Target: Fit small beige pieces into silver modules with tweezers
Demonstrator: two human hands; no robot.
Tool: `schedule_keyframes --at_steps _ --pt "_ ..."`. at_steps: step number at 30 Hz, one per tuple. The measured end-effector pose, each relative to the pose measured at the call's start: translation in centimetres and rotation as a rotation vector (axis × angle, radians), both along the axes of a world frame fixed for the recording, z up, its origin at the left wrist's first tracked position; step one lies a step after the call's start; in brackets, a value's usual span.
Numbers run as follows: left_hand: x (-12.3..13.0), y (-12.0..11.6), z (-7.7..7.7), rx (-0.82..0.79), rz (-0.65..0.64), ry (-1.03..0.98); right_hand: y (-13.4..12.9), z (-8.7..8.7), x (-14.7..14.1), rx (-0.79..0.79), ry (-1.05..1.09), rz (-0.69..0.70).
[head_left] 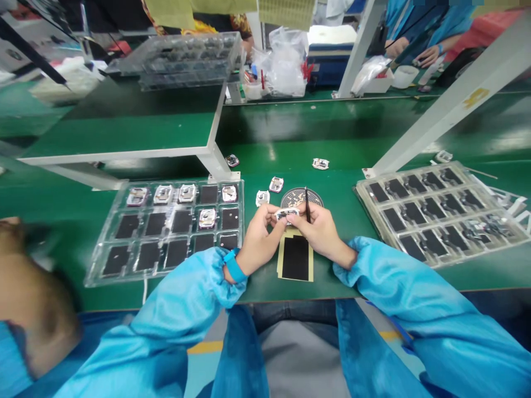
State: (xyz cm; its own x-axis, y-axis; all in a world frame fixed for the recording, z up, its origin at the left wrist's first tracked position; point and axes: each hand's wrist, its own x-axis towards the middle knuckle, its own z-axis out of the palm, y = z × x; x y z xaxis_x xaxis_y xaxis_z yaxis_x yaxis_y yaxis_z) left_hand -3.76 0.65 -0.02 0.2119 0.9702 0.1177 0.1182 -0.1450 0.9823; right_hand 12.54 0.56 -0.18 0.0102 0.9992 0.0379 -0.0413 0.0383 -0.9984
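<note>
Over the front of the bench, my left hand (262,235) pinches one side of a small white-and-silver watch housing (287,213). The thumb of my right hand (322,229) presses on the other side of it. Dark tweezers (307,203) stick up, tucked among the right fingers. Just behind the hands is a round dark dish (296,193) of tiny pale parts. A black pad with a yellowish border (295,258) lies below them. Two similar housings, one white (262,198) and one purplish-edged (276,184), lie left of the dish.
A clear compartment tray (93,271) with several housings lies left; a stacked tray (365,207) with dark inserts lies right. A raised shelf (145,124) stands back left, and a slanted white post (440,99) rises right. Another person's blurred arm (35,298) is at far left.
</note>
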Motion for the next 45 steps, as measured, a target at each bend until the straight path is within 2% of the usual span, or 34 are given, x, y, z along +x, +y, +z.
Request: schedule_keyframes --at_steps 4,10,13,20,28,30,33,36,39,42,43,45 --pt "-0.1 0.3 0.1 0.044 0.014 0.055 0.3 -0.2 0.4 0.048 -0.13 0.018" --pt "-0.5 0.4 0.5 0.19 0.012 0.231 0.3 1.4 2.5 0.453 -0.482 -0.029" --pt "-0.4 0.3 0.6 0.22 0.014 0.255 0.3 1.4 3.0 0.554 -0.55 0.019" --pt "-0.6 0.2 0.6 0.259 0.019 0.349 0.7 0.2 3.0 0.596 -0.572 0.087" --pt "-0.6 0.3 0.4 0.232 0.012 0.4 0.5 0.3 3.2 0.572 -0.684 0.147" --pt "-0.7 0.3 0.8 0.229 -0.003 0.435 0.6 0.3 3.3 0.562 -0.696 0.184" --pt "-1.0 0.7 2.4 0.237 -0.062 0.559 1.0 0.4 3.8 0.533 -0.69 0.191" --pt "-1.6 3.3 4.6 0.283 -0.096 0.804 1.5 0.3 4.5 0.452 -0.776 0.091" --pt "-2.2 8.9 6.0 0.344 0.003 1.047 1.9 0.0 5.1 0.388 -0.875 0.006" --pt "-2.1 15.5 5.8 0.276 0.09 1.185 2.1 0.1 5.3 0.398 -0.828 -0.032" --pt "-1.7 17.2 5.5 0.224 0.079 1.213 2.1 0.3 5.3 0.41 -0.79 -0.044" --pt "-0.2 19.4 4.6 0.227 0.109 1.235 2.0 1.0 5.3 0.432 -0.703 -0.074"
